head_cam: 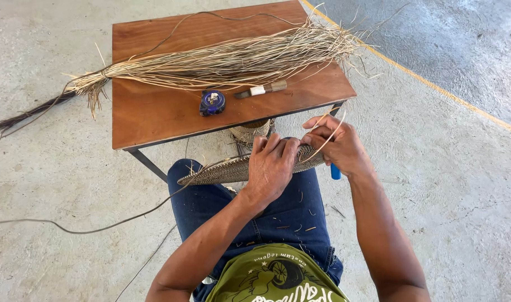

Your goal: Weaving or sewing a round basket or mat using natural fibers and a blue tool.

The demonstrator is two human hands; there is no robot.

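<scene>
**A:** What do you see in the hands?

**B:** I see a flat woven mat (pixel 233 169) lying across the lap, just below the table's near edge. My view shows the left hand (pixel 272 168) pressed on top of it, fingers curled over its far edge, gripping it. The right hand (pixel 336 146) is closed on a thin pale strand (pixel 329 136) that loops up from the mat's right end. A blue handle (pixel 335 171) pokes out under that hand.

**A:** And around that?

**B:** A brown wooden table (pixel 155 114) stands in front. On it lies a big bundle of dry straw (pixel 222 62), a blue tape measure (pixel 212 103) and a small knife (pixel 262 89). A little woven basket (pixel 250 132) sits under the table. The floor (pixel 462 184) is grey concrete.
</scene>
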